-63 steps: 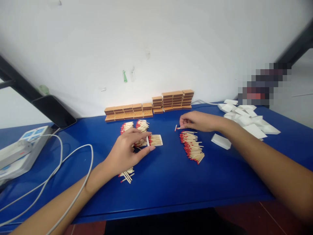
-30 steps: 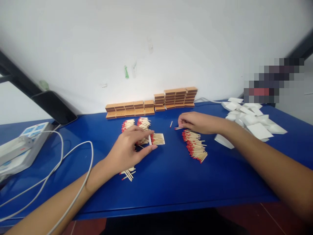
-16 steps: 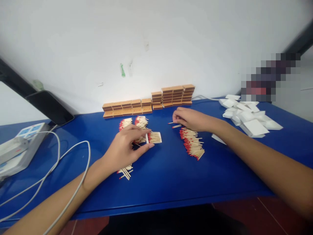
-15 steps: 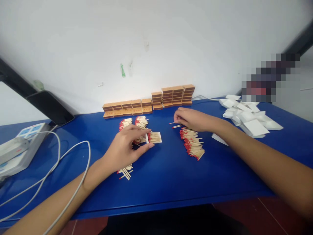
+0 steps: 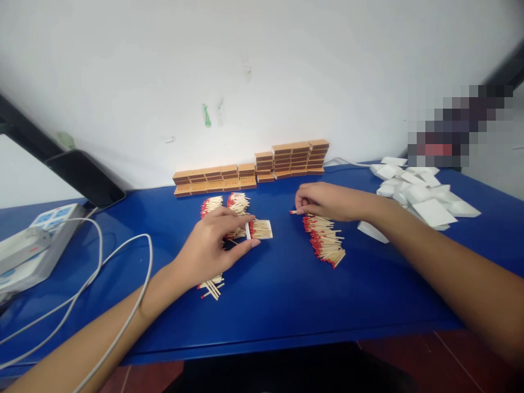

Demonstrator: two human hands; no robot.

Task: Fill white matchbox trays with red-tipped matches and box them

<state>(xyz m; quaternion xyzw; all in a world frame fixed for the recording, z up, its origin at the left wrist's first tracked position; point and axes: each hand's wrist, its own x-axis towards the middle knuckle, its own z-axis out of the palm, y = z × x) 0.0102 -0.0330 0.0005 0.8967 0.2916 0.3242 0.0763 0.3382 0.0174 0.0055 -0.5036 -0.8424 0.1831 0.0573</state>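
Observation:
Between the thumb and fingers of my left hand [image 5: 213, 240] is a small white matchbox tray [image 5: 268, 223] with red-headed matches [image 5: 258, 229] lying in it. My right hand [image 5: 317, 199] pinches a few matches [image 5: 293, 212] by their pale ends, red heads pointing left. Just below that hand spreads a long pile of matches [image 5: 323, 240]. Behind and under my left hand lie more match piles [image 5: 238, 203], partly covered by it. Several loose matches [image 5: 212, 288] poke out below my left wrist.
Stacked matchboxes [image 5: 290, 159] line the wall. A heap of white paper trays [image 5: 421, 194] lies at right. On the left are a power strip [image 5: 53, 240], a dark phone-like slab [image 5: 85, 177] leaning up, and a white cable [image 5: 150, 256] looping over my left forearm.
My right hand has shifted slightly down and right, and the loose matches beside it are now gathered at its fingertips. My left hand stays on the tray.

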